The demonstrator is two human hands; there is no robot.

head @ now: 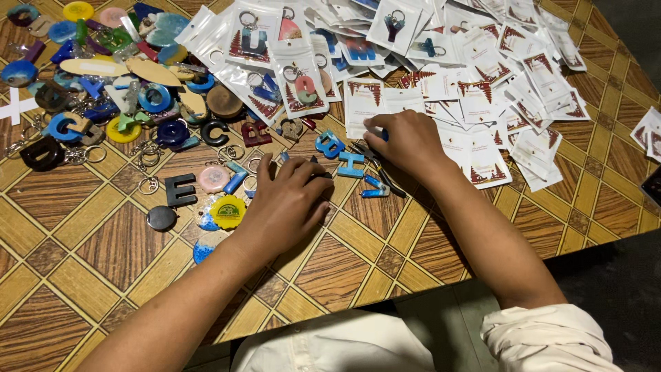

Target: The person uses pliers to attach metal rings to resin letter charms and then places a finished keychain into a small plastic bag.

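Note:
My left hand (pixel 289 203) lies palm down on the wooden patterned table (pixel 89 241), fingers curled over a small dark item I cannot make out. Just left of it sit a yellow round keychain (pixel 228 211) and a black letter keychain (pixel 180 189). My right hand (pixel 406 141) rests at the edge of a clear packet with a white card (pixel 361 103), fingertips pinching something small and blue. Light blue letter keychains (pixel 351 164) lie between the two hands.
Many coloured resin letter and disc keychains (pixel 103 89) are spread over the left of the table. A heap of packed and empty clear packets (pixel 496 76) covers the back and right. The table's front edge (pixel 385 296) runs diagonally near my lap.

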